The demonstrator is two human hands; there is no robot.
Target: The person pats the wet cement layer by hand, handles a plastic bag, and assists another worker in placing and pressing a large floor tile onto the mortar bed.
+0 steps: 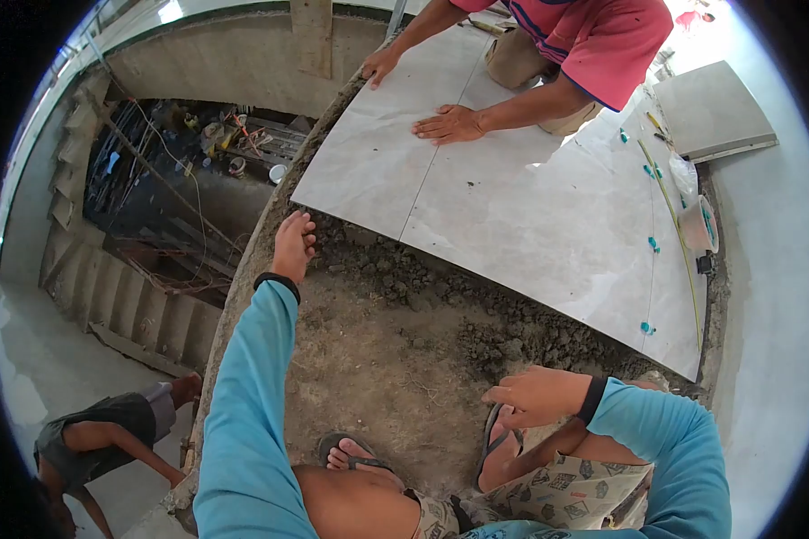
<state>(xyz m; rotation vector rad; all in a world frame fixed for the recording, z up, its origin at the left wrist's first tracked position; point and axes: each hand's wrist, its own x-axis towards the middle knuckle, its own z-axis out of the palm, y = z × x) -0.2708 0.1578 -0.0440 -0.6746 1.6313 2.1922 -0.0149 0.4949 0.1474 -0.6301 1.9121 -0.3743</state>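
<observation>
My left hand (294, 244) is just below the near left corner of a large pale grey floor tile (368, 162), its fingers loosely bent and nothing visible in them. Whether a fingertip touches the tile edge I cannot tell. Over my foot and bent knee, my right hand (548, 396) points left with loose, empty fingers. A second large tile (521, 225) lies against the first along a thin seam. Dark crumbly mortar (422, 278) shows along the tiles' near edge. A co-worker's hand (449, 124) is pressed flat on the tiles; their other hand (382, 65) rests at the left edge.
An open stairwell with concrete steps (121, 296) drops away on the left. Another person (108, 440) bends at the lower left. Teal tile clips (653, 244), a pale bucket (697, 225) and a loose tile (715, 112) are on the right. Bare rough floor (368, 359) lies before my feet.
</observation>
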